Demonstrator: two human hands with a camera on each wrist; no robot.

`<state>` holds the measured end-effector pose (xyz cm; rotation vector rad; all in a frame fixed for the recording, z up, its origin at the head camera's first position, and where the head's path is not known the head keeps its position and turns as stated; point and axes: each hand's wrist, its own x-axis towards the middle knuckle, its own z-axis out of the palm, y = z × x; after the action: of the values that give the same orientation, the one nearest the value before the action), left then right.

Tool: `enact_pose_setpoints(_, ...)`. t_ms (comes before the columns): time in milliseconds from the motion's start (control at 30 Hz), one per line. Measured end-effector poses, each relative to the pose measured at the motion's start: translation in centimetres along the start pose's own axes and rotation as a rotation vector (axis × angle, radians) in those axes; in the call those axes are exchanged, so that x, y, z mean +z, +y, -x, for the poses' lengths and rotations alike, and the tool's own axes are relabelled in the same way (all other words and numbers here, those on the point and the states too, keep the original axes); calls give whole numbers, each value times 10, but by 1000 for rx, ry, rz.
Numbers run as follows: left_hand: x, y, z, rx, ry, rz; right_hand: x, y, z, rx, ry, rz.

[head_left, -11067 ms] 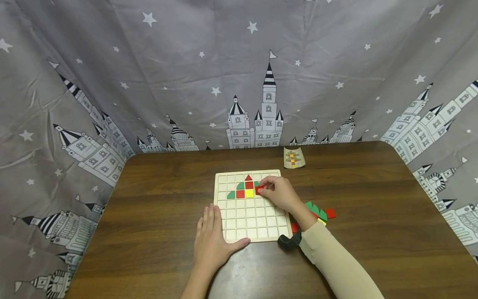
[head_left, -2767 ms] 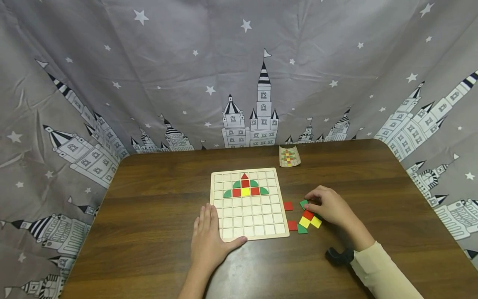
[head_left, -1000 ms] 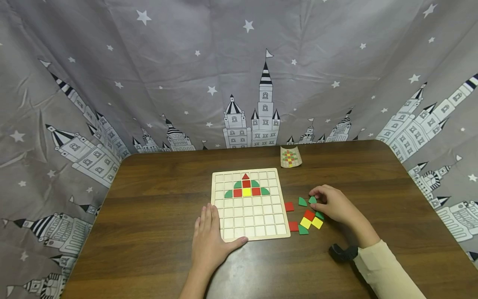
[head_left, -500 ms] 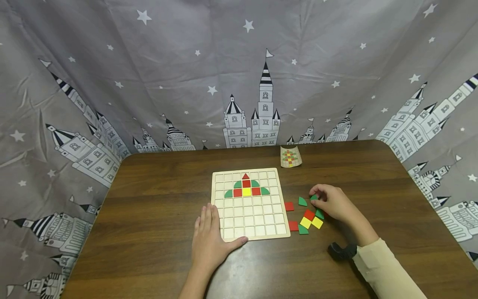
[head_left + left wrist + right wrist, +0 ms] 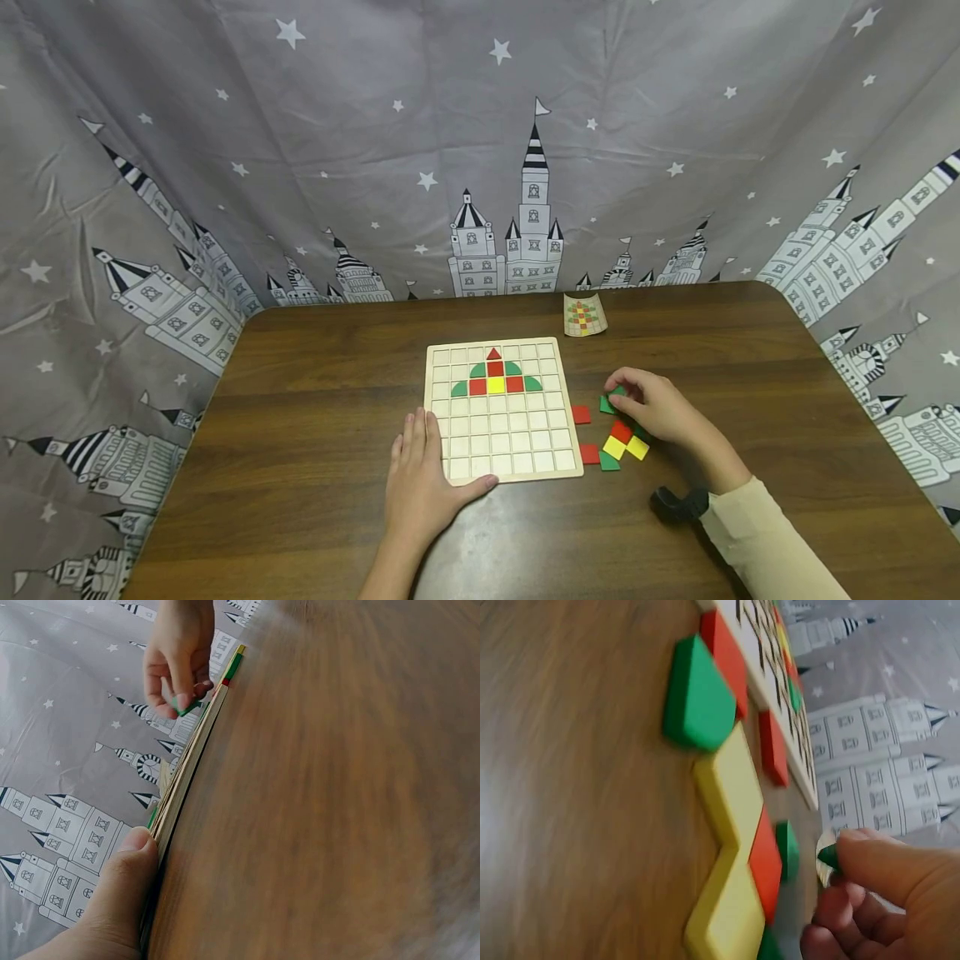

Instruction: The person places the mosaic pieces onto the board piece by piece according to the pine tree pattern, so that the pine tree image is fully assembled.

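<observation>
My left hand (image 5: pixel 422 487) rests against the near-left part of a wooden grid board (image 5: pixel 489 446), fingers laid along its left side and thumb on the front edge. On the board, red, green and yellow tiles form a stepped tree top. To the board's right, my right hand (image 5: pixel 654 406) pinches a green quarter-circle tile (image 5: pixel 829 856) between thumb and fingers, raised off the table in the left wrist view. Just below it lies another green tile (image 5: pixel 606 406), partly covered in the head view. A third green tile (image 5: pixel 786 851) shows in the right wrist view beside the red and yellow ones.
Between board and right hand lie red tiles (image 5: pixel 581 414), yellow squares (image 5: pixel 614 447) and a green tile (image 5: pixel 609 462). A small curled pattern card (image 5: pixel 585 315) lies at the table's back. A grey castle-print curtain (image 5: pixel 360 167) hangs behind the table (image 5: pixel 300 433).
The right hand has picked up a green quarter-circle tile and moved left with it, over another green one. Earlier it set tiles on the board's right side. The left hand stays put.
</observation>
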<state>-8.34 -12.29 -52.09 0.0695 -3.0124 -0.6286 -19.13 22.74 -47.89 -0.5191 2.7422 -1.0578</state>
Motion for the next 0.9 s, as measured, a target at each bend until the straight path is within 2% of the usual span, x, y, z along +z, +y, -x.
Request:
enact_pose_setpoints(267, 0, 0, 0, 5, 6, 8, 10, -24, -14, -29, -15, -22)
enact_pose_setpoints(467, -2, 0, 0, 7, 8, 8, 20, -45, -26, -63, -90, -52)
enact_pose_setpoints(667, -2, 0, 1, 2, 1, 10, 39, -69, -40, -137, -124, -63)
enact_pose_setpoints(900, -1, 0, 1, 4, -2, 5, 66, -95, -56, -143, -145, -17)
